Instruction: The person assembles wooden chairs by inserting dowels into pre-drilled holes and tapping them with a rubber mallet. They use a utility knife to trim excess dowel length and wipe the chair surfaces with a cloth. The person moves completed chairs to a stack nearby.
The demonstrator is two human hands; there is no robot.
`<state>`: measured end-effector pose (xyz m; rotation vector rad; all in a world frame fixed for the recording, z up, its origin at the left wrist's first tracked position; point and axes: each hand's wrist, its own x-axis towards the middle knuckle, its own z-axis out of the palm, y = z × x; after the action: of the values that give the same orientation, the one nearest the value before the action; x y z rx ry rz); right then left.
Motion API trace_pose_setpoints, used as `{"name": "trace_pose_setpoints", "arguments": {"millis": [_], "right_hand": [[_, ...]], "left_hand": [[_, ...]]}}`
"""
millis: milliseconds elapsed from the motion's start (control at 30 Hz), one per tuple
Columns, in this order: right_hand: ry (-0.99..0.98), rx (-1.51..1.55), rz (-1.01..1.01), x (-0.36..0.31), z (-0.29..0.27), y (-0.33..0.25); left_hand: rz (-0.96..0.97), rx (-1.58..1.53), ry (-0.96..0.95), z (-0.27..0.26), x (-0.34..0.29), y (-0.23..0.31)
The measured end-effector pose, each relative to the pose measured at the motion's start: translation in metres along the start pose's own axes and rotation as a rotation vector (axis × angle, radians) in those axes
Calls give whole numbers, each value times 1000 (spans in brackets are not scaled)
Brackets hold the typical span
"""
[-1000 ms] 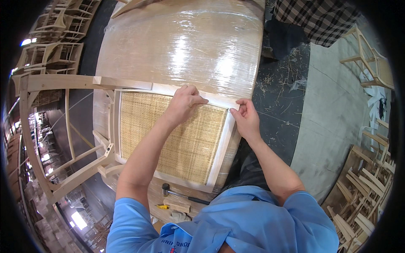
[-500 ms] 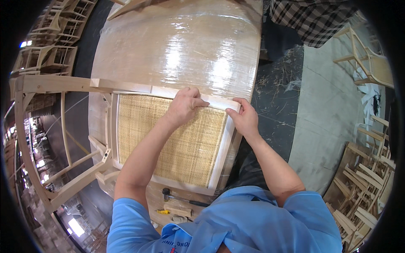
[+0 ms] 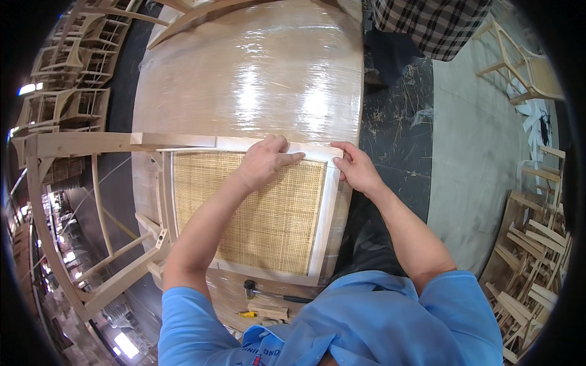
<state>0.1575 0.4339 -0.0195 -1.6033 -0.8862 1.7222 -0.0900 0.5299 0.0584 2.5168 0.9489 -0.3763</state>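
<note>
A wooden chair frame [image 3: 317, 247] lies on its back with a woven cane panel [image 3: 268, 226] set inside its pale rails. My left hand [image 3: 265, 161] is closed at the far rail, fingers bent over the wood. One digit stretches right along the panel's far edge; whether a thin strip lies under it is too small to tell. At the far right corner, my right hand [image 3: 358, 168] pinches the frame between thumb and fingers. The chair's legs and stretchers [image 3: 116, 256] extend to the left.
The plastic-wrapped table [image 3: 201, 79] supports the chair. Near my body lie a hammer [image 3: 250, 289], a yellow tool [image 3: 247, 314] and a wood block [image 3: 270, 312]. A person in a checked garment [image 3: 433, 24] stands at far right. Chair parts [image 3: 531, 244] and a chair [image 3: 519, 67] stand right.
My view has shifted slightly, so the chair sits a little lower in the picture. Both hands stay at the far rail, the right still at the corner, with only small finger movement.
</note>
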Motion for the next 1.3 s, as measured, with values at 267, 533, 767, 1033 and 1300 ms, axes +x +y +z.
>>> {"name": "trace_pose_setpoints", "arguments": {"millis": [267, 533, 767, 1033, 1300], "right_hand": [[66, -289, -73, -1, 2, -2], [185, -450, -73, 3, 17, -20], [226, -462, 89, 8, 20, -26], [214, -441, 120, 14, 22, -26], [-7, 103, 261, -18, -17, -34]], "left_hand": [[160, 48, 134, 9, 1, -8], [178, 38, 106, 13, -3, -16], [173, 75, -6, 1, 1, -8], [260, 110, 94, 8, 3, -17], [193, 109, 105, 8, -9, -11]]}}
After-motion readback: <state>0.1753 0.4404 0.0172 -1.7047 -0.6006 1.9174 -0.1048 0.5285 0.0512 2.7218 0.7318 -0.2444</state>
